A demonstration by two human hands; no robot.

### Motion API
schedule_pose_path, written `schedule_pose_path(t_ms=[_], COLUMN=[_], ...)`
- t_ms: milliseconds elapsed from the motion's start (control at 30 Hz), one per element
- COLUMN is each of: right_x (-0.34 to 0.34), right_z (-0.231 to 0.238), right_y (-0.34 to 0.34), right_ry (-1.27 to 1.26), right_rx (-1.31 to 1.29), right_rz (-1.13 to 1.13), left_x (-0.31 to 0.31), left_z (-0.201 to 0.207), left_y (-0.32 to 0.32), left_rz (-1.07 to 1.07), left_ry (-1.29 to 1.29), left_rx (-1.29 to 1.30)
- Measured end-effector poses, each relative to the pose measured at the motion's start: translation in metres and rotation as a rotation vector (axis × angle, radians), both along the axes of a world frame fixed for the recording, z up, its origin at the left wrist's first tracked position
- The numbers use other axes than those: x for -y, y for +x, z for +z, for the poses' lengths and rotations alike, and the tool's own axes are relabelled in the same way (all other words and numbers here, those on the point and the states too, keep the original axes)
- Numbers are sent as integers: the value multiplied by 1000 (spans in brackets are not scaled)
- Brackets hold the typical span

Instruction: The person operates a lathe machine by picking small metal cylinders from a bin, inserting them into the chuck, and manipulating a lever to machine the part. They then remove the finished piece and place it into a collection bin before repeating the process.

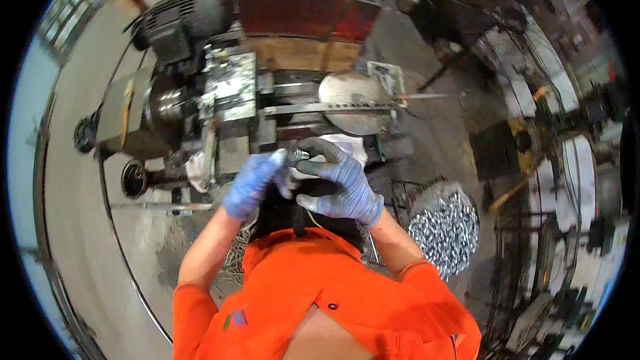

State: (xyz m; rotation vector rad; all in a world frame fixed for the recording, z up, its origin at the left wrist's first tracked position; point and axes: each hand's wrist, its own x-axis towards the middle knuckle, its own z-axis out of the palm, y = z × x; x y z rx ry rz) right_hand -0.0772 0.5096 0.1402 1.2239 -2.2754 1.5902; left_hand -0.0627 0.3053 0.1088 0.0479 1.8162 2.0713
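Note:
Both my hands wear blue-grey knitted gloves with dark, soiled fingers. They meet in front of my waist, around a small shiny metal cylinder [299, 155], which looks like a turned fitting. My left hand [252, 183] has its fingertips closed at the part's left side. From the right, my right hand [345, 183] grips it between two fingers, with the thumb held lower and apart. The gloves hide part of the piece. Just beyond my hands stands a lathe-like machine with a round metal chuck [167, 103] and a bright metal block [230, 87].
A red metal bin [307, 13] of shiny small parts stands behind the machine. A perforated bar [327, 108] crosses a round metal plate [353, 87]. At my right is a round container heaped with small metal pieces [445, 233]. An electric motor [190, 17] sits at far left.

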Motion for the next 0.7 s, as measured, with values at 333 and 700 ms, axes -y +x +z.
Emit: schedule_pose_path(t_ms=[333, 700], right_x=[39, 25], right_z=[-18, -18], right_y=[-7, -5], right_ry=[90, 126], right_rx=[-29, -102], right_rz=[-18, -58], left_x=[6, -4], left_z=[-40, -12], left_y=[14, 12], left_rz=[97, 335], left_ry=[907, 253], left_rx=[180, 65])
